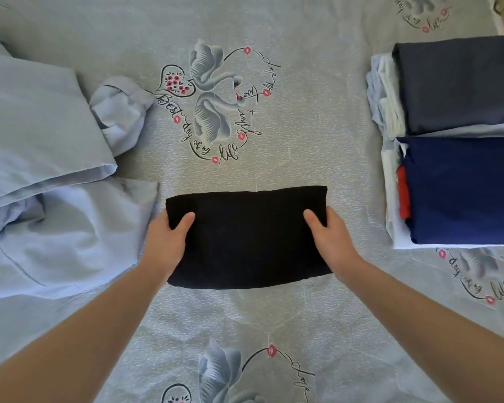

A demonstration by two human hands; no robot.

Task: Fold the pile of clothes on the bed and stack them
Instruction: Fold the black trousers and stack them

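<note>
Both hands held the folded black garment (248, 237) by its short ends — my left hand (166, 242) at one side, my right hand (330, 239) at the other, thumbs on top and fingers tucked beneath. It lay on the bed (274, 321) with its long axis crosswise. Nearer my right stood the stacks of folded clothes (460, 141) — smooth navy cloth on top. Rumpled pale-blue clothes (47, 170) waited on the left.
</note>
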